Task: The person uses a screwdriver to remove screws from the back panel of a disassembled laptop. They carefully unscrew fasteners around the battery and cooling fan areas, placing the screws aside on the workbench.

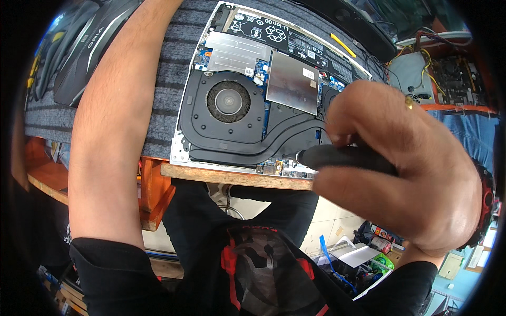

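Observation:
An opened laptop base [181,153] lies on a grey striped mat, its insides facing up. A round cooling fan [228,101], dark heat pipes [247,154], a silver metal shield [292,81] and a long black battery [284,38] show in it. My right hand [416,168] is closed around the black handle of a screwdriver [342,157]. The screwdriver's tip points left, down at the board by the laptop's near edge, next to the heat pipes; whether it touches a screw I cannot tell. My left forearm reaches past the laptop's left side; its hand is out of the picture.
The wooden table edge [237,176] runs just in front of the laptop. A yellow stick [343,45] lies behind it, near a long black device [353,21]. Circuit boards [450,79] and wires are at far right. A black object [95,58] stands left; a box of odds and ends [363,258] is below right.

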